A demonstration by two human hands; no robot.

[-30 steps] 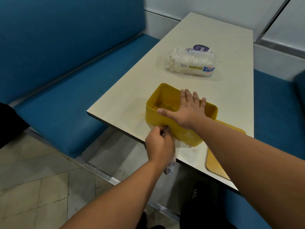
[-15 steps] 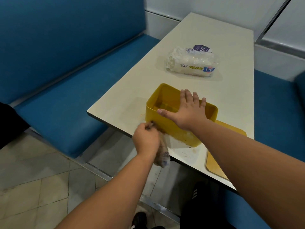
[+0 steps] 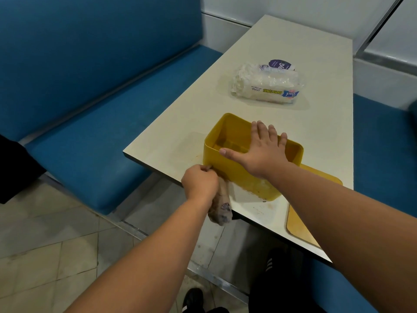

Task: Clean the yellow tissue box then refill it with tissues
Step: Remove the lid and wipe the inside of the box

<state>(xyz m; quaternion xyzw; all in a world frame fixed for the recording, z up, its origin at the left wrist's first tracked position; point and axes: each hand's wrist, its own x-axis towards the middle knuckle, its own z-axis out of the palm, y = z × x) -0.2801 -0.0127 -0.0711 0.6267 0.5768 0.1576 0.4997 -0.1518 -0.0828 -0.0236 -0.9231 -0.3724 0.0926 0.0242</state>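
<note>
Head view: bracing yellow tissue box [image 3: 228, 170], rigid light plastic, near tabletop [image 3: 293, 123] front edge; right hand [image 3: 262, 152] fingers spread flat across rim, left hand [image 3: 199, 182] pinching soft cloth [image 3: 221, 206] against wall.

Yellow tissue box [image 3: 228, 171]: open top, lid off, upright near the front edge of the worktop [image 3: 316, 123], rounded corners, inside looks bare, smears low on its near wall. Tissue pack [image 3: 266, 86]: clear plastic wrap, white tissues inside, lying flat farther back on the worktop, well apart from the box.
</note>
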